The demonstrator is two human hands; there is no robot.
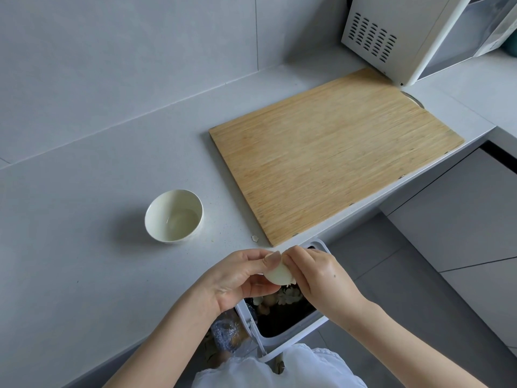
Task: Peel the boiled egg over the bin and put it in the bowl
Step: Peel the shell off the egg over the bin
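My left hand (237,278) grips a pale boiled egg (278,275) between thumb and fingers, above the open white bin (282,336). My right hand (316,273) pinches at the egg's right side, where bits of shell hang loose. Shell pieces lie inside the bin on dark waste. The cream bowl (174,216) stands on the grey counter to the left of my hands, upright, with a little clear water in its bottom.
A bamboo cutting board (333,152) lies on the counter (84,247) to the right of the bowl. One shell chip (255,238) rests by the board's near corner. A white microwave (405,37) stands at the back right. The bin sits below the counter's edge.
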